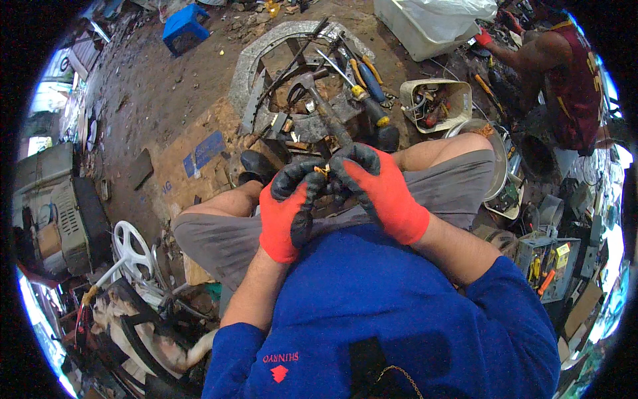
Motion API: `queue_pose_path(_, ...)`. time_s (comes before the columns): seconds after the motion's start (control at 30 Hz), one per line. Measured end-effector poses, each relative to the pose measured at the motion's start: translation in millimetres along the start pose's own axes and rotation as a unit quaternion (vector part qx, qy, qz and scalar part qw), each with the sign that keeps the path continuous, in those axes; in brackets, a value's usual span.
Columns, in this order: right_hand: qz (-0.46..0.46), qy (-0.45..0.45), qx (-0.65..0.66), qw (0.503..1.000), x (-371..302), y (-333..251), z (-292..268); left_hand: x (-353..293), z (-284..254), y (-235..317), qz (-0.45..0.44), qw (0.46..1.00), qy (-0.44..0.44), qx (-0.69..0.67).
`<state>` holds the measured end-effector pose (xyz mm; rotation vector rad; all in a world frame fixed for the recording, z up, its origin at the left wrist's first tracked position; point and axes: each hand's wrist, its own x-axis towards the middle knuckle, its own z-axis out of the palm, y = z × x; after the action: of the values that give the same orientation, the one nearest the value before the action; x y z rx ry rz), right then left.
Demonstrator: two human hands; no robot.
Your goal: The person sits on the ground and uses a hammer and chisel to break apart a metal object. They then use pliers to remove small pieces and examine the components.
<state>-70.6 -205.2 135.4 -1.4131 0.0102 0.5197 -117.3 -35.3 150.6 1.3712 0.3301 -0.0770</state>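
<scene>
In front of my lap, my left hand [286, 211] and my right hand [384, 194] are both closed, in red gloves with black-coated palms and fingers. Their fingertips meet at a small yellow, copper-coloured piece [323, 171], pinched between them. Its exact kind is too small to tell, and the gloves hide part of it. Just beyond my hands, a hammer [319, 100] lies across a grey metal ring frame [247, 73]. Beside it are a screwdriver [369, 106] with a yellow and black handle and pliers [370, 78] with blue grips.
To the right stand a cream bin of scrap [463, 118] and a round metal basin [493, 189]. A co-worker [565, 80] in a dark red top is at the far right by a white tub [409, 36]. A blue stool [184, 28] is far left; a dog [156, 336] lies near left.
</scene>
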Motion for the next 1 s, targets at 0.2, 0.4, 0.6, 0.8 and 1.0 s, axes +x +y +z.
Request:
queue_pose_path(0.2,-0.079,0.004,-0.028,0.996,1,-1,0,2,2,4,-0.033,0.999,0.019,-0.015)
queue_pose_path(0.4,-0.155,0.004,-0.138,0.978,-3,7,0,2,-2,6,-0.034,0.999,0.008,-0.002)
queue_pose_path(0.6,-0.204,0.028,-0.232,0.951,-6,-3,1,1,-5,6,-0.041,0.999,-0.016,-0.014)
queue_pose_path(0.8,-0.224,0.008,-0.263,0.939,-6,-8,-6,5,-13,-2,-0.034,0.998,-0.008,0.059)
queue_pose_path(1.0,-0.207,0.066,-0.263,0.94,-1,4,5,0,-11,-8,0.039,0.986,0.0,0.159)
